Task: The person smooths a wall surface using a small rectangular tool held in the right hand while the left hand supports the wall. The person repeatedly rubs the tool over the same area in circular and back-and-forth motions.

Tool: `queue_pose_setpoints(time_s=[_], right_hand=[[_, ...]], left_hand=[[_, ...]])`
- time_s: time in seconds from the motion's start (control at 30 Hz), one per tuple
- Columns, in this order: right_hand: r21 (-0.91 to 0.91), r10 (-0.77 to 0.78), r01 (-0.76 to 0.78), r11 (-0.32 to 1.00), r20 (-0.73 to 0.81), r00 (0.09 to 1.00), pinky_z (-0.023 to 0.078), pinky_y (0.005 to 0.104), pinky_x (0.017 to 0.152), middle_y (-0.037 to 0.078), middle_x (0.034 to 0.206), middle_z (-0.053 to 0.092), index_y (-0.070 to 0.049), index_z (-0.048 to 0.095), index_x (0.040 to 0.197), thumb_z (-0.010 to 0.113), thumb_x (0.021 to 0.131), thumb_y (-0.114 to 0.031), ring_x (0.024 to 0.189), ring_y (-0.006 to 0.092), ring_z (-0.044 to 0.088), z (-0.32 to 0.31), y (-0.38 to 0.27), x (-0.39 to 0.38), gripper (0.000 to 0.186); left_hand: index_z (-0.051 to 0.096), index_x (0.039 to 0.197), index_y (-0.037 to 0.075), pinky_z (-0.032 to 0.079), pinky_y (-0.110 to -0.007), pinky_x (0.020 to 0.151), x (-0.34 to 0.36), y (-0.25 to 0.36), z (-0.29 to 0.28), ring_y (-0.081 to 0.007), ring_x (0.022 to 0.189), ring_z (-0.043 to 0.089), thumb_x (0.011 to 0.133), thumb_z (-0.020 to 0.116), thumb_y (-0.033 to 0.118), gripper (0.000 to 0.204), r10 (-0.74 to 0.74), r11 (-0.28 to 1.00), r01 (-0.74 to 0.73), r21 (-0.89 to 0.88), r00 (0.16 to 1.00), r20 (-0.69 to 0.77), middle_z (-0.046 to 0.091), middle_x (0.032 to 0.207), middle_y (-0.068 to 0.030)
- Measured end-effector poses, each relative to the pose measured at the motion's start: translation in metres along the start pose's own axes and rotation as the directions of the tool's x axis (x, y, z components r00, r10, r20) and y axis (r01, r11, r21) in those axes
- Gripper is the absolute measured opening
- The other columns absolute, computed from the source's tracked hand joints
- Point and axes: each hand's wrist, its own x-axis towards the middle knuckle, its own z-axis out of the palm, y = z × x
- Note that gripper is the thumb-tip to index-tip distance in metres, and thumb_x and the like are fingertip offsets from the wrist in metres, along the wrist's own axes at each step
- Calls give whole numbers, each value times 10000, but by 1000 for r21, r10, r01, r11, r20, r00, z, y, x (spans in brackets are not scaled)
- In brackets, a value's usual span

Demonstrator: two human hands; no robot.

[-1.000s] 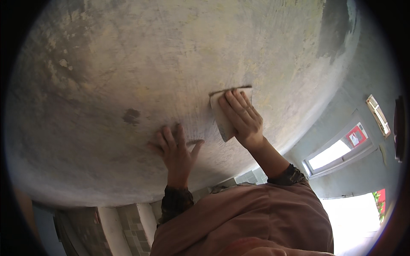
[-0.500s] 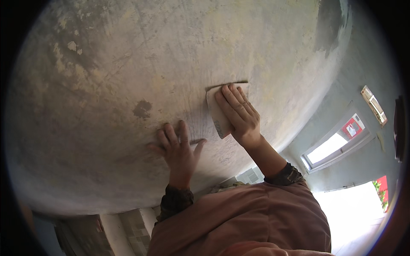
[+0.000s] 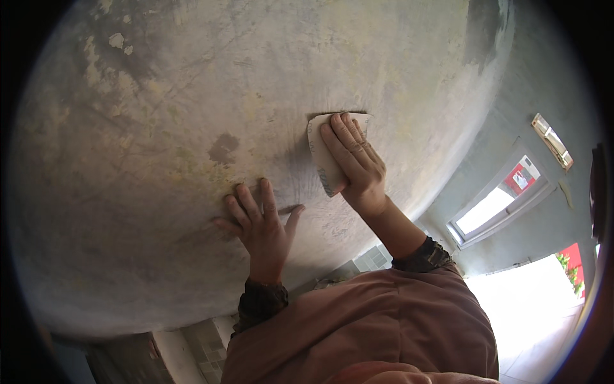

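A large mottled grey-and-cream plastered surface [image 3: 160, 166] fills much of the view, with flaking spots and a dark patch [image 3: 222, 147]. My right hand [image 3: 359, 168] presses a pale, rectangular sheet [image 3: 320, 153], which looks like sandpaper, flat against it with the fingers together; the underside of the sheet is hidden. Lower and to the left, my left hand [image 3: 259, 227] rests on the same surface, empty, its fingers spread. Both forearms come up from below, in dark patterned sleeves, past a brown garment on my body.
At the right are a grey wall [image 3: 531, 224], a window [image 3: 492, 203] with a red item in it, a small pale fitting [image 3: 551, 141] and a bright opening [image 3: 518, 313] with greenery. Stepped shapes [image 3: 169, 355] show at the bottom left.
My right hand and the sheet have shifted a little up and left. My left hand has moved slightly left, still spread. The surroundings have shifted in view, the window rising.
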Motion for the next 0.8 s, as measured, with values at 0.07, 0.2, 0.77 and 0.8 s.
queue_pose_setpoints(time_s=[0.07, 0.2, 0.77, 0.8], right_hand=[[-16, -59, 59, 998, 16, 998, 524, 410, 1036, 135, 1398, 563, -31, 586, 1341, 679, 741, -91, 1289, 312, 557, 0, -13, -3, 610], [27, -109, 107, 994, 57, 992, 501, 438, 1050, 188, 1333, 603, 4, 632, 1268, 564, 930, -255, 1249, 332, 589, -2, -27, -1, 432], [-29, 184, -197, 980, -251, 950, 540, 446, 1001, 236, 1334, 593, 40, 623, 1261, 430, 1024, -448, 1268, 377, 553, -9, 30, 19, 576], [-19, 149, -162, 987, -298, 943, 534, 445, 1005, 234, 1337, 590, 36, 617, 1272, 385, 1020, -486, 1273, 378, 544, -9, 39, 24, 625]], left_hand=[[360, 1508, 124, -42, -761, 1085, 0, -1, 1, -488, 1461, 122, 760, 699, 695, 1000, -7, 999, 6, -33, 1000, -27, 201, 1565, -271], [297, 1530, 73, 50, -795, 1059, -2, -3, 1, -528, 1425, 150, 703, 755, 671, 1119, 21, 999, -21, 26, 1000, -23, 166, 1550, -311], [326, 1536, 139, -11, -794, 1061, -4, -3, 8, -524, 1443, 142, 752, 716, 682, 1031, -2, 999, 1, -46, 1000, -6, 176, 1569, -293], [324, 1540, 165, -50, -794, 1059, -4, -4, 9, -522, 1452, 130, 770, 703, 685, 1003, -17, 997, 17, -70, 1000, 3, 180, 1577, -280]])
